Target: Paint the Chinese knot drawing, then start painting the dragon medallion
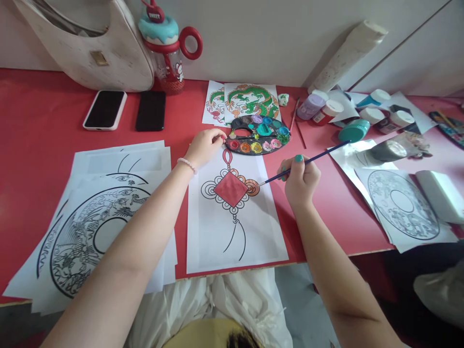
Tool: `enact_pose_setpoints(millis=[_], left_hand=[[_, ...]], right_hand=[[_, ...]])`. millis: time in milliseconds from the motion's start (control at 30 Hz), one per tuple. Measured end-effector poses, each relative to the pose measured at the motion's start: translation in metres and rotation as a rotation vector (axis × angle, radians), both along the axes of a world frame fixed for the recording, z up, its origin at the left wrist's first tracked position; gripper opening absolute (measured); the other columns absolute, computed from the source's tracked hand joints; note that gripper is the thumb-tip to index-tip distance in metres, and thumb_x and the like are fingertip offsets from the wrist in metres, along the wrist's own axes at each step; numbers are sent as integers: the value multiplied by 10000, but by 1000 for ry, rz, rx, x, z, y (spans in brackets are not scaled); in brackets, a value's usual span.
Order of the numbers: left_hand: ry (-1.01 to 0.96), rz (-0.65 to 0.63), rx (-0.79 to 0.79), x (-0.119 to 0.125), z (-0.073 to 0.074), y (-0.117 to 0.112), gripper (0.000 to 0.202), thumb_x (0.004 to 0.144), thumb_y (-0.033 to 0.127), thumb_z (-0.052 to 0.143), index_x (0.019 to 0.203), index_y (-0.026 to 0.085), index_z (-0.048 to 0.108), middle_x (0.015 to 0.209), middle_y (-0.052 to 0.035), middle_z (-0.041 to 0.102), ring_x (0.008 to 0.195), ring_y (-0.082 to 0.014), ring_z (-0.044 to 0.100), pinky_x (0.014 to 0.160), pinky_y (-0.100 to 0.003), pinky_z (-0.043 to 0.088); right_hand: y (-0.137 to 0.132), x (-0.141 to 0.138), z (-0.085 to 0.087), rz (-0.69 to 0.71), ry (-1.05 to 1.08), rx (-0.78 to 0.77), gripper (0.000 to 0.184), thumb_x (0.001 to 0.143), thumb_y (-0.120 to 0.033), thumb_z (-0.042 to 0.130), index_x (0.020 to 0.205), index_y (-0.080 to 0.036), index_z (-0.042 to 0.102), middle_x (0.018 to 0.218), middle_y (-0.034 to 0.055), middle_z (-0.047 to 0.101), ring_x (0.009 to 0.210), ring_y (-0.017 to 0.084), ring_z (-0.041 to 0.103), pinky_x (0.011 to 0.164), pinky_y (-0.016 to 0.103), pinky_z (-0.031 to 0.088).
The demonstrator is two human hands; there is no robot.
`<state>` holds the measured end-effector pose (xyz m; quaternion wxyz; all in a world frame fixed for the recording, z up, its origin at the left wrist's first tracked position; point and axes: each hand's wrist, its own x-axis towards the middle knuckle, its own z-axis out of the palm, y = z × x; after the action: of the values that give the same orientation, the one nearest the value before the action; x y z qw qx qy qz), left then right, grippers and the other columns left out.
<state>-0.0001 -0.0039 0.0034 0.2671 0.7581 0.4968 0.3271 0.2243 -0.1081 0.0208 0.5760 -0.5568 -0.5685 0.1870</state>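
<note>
My right hand (300,181) grips a blue paintbrush (322,155), its tip on the right-hand loops of a printed knot drawing (261,232). The diamond (231,189) in the middle of the drawing is painted red. Orange paint covers the right loops and some small loops at the upper right; the left loops and the tassel lines are unpainted. My left hand (208,146) rests over the top of the sheet, fingers pinched at the left end of a black paint palette (259,140). Its wells hold red, orange, yellow, pink, blue and green paint.
Printed sheets (87,193) are stacked on the left. Two phones (105,111), a cup (168,53) and a bag (105,58) stand behind. Dragon pictures (252,99) lie past the palette. On the right are paint bottles (353,130), a paper roll (348,55) and another print (402,203).
</note>
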Motion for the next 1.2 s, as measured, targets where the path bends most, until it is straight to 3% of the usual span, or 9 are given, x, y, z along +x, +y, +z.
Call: enact_pose_setpoints(millis=[267, 500, 700, 900, 1067, 1200], left_hand=[[-4, 1, 3, 0, -1, 1, 196, 836, 176, 471, 922, 170, 646, 891, -42, 690, 820, -142, 618, 739, -258, 451], [-3, 4, 8, 0, 1, -1, 196, 836, 164, 467, 910, 159, 648, 881, -47, 689, 815, -146, 617, 726, -262, 447], [0, -3, 11, -1, -1, 1, 188, 842, 183, 473, 916, 166, 645, 872, -40, 686, 799, -147, 611, 708, -262, 443], [-26, -16, 16, -1, -2, 1, 193, 849, 187, 459, 900, 167, 644, 893, -41, 689, 812, -142, 611, 742, -261, 454], [-13, -8, 23, 0, -1, 2, 177, 838, 193, 482, 897, 163, 646, 858, -42, 688, 784, -145, 613, 718, -262, 453], [-23, -12, 10, 0, 1, 1, 185, 836, 186, 476, 896, 164, 650, 854, -41, 690, 761, -141, 608, 722, -262, 453]], right_hand=[[0, -2, -1, 59, 33, -22, 432, 896, -482, 409, 581, -190, 457, 465, -38, 468, 406, 70, 439, 408, 216, 334], [1, 1, 1, -35, -11, -13, 424, 900, -445, 416, 567, -187, 453, 457, -41, 464, 392, 63, 417, 397, 208, 327], [1, 1, 0, 25, 14, -27, 427, 901, -465, 402, 581, -189, 463, 458, -38, 471, 401, 69, 428, 413, 215, 340], [3, 5, -3, -66, -3, -16, 432, 898, -477, 398, 576, -193, 452, 463, -38, 451, 407, 74, 425, 417, 221, 336], [3, 4, -2, -6, 14, -48, 435, 895, -484, 400, 577, -194, 456, 469, -35, 462, 411, 77, 430, 421, 221, 344], [3, 2, 0, -59, 24, -48, 435, 890, -487, 408, 571, -193, 445, 469, -39, 448, 408, 75, 425, 420, 220, 342]])
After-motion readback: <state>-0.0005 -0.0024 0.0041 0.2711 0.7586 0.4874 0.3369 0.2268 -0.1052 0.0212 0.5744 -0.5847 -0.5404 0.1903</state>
